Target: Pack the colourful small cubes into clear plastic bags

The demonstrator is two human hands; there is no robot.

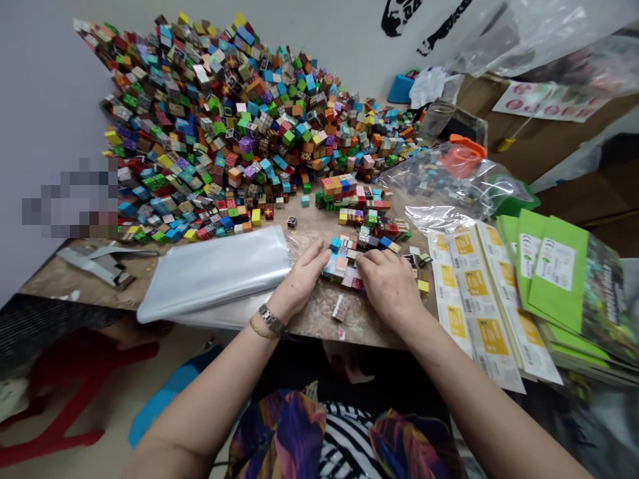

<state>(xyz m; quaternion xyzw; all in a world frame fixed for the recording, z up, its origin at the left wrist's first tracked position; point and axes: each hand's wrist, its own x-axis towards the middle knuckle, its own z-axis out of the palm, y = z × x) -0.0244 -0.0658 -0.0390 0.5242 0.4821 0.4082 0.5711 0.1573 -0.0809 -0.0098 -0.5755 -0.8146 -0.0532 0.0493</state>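
A compact group of small printed cubes (341, 268), in blue, pink, white and dark tones, lies on the table between my hands. My left hand (304, 276), wearing a watch (271, 319), has its fingers stretched out and close together, their tips against the group's left side. My right hand (390, 286) is curled over the group's right side, thumb and fingers bent onto the cubes; its fingertips are partly hidden. One loose block in clear wrap (340, 307) lies just in front. Behind the group, more cubes stand in stacked rows (357, 199).
A huge heap of cubes (239, 120) fills the back left. Clear plastic bags (219, 273) lie left of my hands. On the right are yellow-and-white sticker sheets (469, 293), green packets (554, 266) and a clear bag with an orange item (462, 156). A metal strap-like tool (102, 259) lies far left.
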